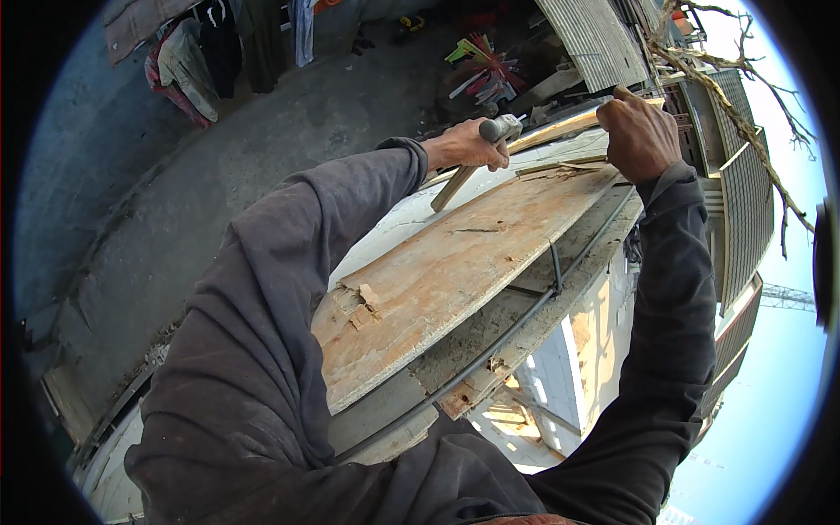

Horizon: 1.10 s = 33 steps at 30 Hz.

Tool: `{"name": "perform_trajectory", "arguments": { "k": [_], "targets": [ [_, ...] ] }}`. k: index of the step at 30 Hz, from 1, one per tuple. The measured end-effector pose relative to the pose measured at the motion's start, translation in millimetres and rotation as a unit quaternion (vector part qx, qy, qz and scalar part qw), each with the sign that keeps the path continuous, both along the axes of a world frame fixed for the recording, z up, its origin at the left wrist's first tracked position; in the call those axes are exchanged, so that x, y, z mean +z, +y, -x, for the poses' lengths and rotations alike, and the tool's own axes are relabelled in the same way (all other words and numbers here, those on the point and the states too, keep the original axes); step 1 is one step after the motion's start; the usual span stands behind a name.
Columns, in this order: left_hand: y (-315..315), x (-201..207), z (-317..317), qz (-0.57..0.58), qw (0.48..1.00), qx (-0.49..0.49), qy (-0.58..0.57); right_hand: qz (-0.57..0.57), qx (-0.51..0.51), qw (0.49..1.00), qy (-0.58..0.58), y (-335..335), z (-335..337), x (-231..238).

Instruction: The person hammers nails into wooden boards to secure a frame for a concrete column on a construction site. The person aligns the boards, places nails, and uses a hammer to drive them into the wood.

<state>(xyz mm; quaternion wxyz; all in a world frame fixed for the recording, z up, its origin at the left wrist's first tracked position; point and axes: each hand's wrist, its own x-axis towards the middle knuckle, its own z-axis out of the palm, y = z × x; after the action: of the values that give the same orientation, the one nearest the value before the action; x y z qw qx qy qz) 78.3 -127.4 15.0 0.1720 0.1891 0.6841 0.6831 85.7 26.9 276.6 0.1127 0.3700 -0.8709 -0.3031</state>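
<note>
My left hand (470, 147) is closed around a hammer (500, 130), near its metal head, and the wooden handle slants down below my fingers. Farther right, my right hand (643, 136) is a fist beside the end of a light wooden beam (560, 129); whatever lies within its fingers is hidden. Under both arms stretches a worn plywood board (455, 245), dusty and chipped, with a broken patch near its left end. Small wood slivers lie at its far edge, close to my right hand.
A dark bent bar (499, 350) runs along the board's near side, over a concrete ledge (569, 297). Clothes (188, 70) hang at the upper left above a grey floor (236, 157). Colourful strips (490, 70) lie beyond, near corrugated sheeting (595, 44). Bare branches (744, 114) reach in at right.
</note>
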Motion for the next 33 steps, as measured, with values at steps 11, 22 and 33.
{"name": "perform_trajectory", "arguments": {
  "k": [11,22,33],
  "targets": [
    [-5,39,6,0.013,0.988,-0.136,0.065,0.035,0.005,0.992,-0.125,22,11,19],
    [15,0,11,-0.018,0.995,-0.099,0.002,0.057,-0.044,0.98,-0.184,29,1,23],
    [16,16,39,0.106,0.988,-0.068,0.09,0.09,-0.08,0.977,-0.174,19,-3,23]
  ]
}}
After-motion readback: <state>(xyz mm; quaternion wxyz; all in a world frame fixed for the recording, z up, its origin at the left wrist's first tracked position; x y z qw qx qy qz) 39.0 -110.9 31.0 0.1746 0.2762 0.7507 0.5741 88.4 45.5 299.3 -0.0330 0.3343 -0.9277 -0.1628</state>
